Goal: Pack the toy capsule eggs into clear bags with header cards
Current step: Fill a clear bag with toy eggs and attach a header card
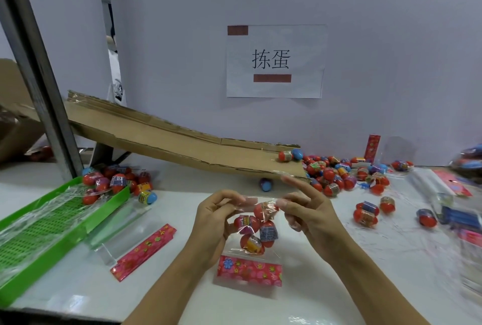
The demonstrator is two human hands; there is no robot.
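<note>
On the white table (182,194) before the grey wall, a cardboard ramp (167,139) slopes down to a heap of loose eggs (336,173), and a green tray (39,230) lies at your left. Your left hand (214,223) and right hand (307,210) pinch the upper edge of the clear bag (257,223) above the table, fingers curled on the film. Four eggs (260,228) sit inside it, with the pink card (249,271) at its lower end.

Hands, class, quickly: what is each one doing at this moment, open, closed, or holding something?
Left hand: pinching the top edge of the clear bag of capsule eggs.
Right hand: pinching the same edge on the other side, index finger sticking out.
</note>
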